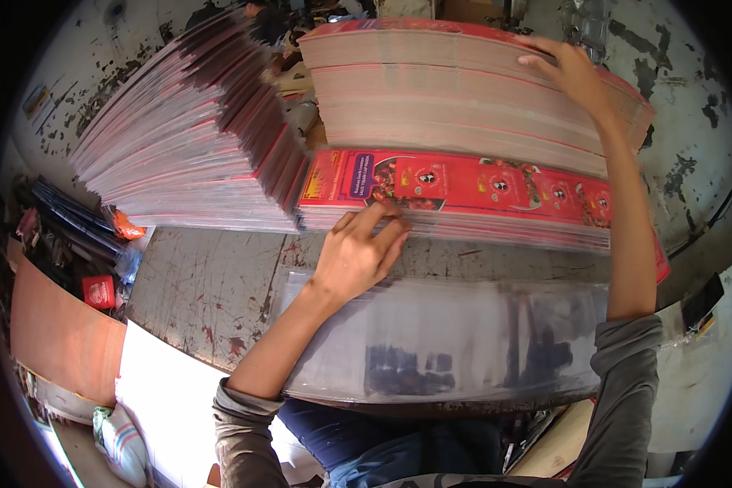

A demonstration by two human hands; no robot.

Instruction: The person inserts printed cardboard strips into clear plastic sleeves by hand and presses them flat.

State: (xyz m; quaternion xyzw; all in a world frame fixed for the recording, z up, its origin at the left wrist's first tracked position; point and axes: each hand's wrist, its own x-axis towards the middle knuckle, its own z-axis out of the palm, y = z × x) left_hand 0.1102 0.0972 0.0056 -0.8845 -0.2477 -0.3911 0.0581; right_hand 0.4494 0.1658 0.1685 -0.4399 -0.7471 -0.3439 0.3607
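Before me a low stack of red printed cardboard sheets, with pictures of food, lies along the table. At its front edge is my left hand, its fingers bent and drawn together; what they pinch, if anything, is too small to tell. Behind rises a taller stack of the same kind of sheets, showing pale edges and a red top. My right hand reaches over to the top of that tall stack, thumb and fingers apart against it. Nearer my body lies a pile of clear plastic sleeves.
At the left a high, leaning pile of sheets in clear plastic fans out. The table has a worn, scratched grey top. Beyond its left edge are a red box, a curved brown board and a white sack.
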